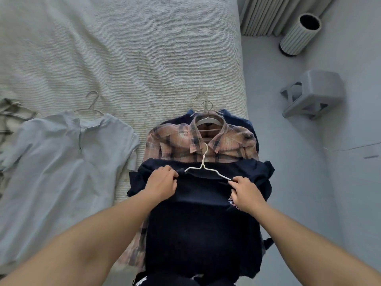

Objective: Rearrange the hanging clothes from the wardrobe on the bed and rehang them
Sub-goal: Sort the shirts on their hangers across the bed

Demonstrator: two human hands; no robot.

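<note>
Head view: textured pale bed (144,48) beside grey floor with stool (312,92); navy shirt (202,213) atop plaid shirt (175,143), white hanger (206,168) at its neckline; left hand (161,183) and right hand (246,191) pinching collar fabric at hanger's ends

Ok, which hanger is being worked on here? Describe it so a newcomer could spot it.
On the bed, find the clothes pile at its right edge. The white wire hanger lies on the top navy shirt, between both hands. The other hangers sit farther up, untouched.
</note>
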